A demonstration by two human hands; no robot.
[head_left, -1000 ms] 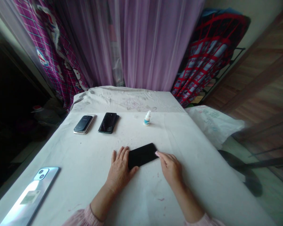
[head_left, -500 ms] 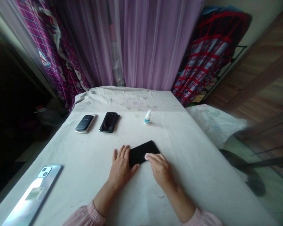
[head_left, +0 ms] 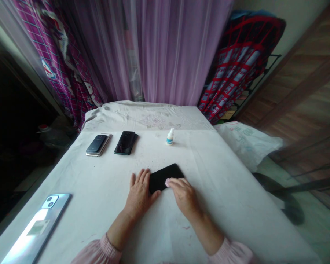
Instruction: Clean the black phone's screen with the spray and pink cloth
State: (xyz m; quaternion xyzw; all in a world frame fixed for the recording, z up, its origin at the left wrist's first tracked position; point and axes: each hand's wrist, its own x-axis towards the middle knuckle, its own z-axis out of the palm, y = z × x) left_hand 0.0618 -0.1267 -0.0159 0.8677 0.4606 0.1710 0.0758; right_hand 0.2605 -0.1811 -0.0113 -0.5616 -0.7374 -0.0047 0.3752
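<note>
A black phone [head_left: 165,174] lies flat on the white table cover [head_left: 104,183] just in front of me. My left hand [head_left: 139,192] rests flat beside the phone's left end, fingers stretched out, thumb against its near edge. My right hand [head_left: 183,194] reaches over the phone's near side, its fingers together with a small pale thing, perhaps a cloth, pressed onto the phone. What that pale thing is I cannot make out.
Two dark phones [head_left: 97,144] [head_left: 125,142] lie side by side at the back left. A small white dropper bottle [head_left: 169,136] stands at the back middle. A pale blue phone [head_left: 37,227] lies face down at the near left edge. Curtains [head_left: 165,51] hang behind the table.
My right hand has slid left from the phone's right end to its middle. The left hand stays put at the left end.
</note>
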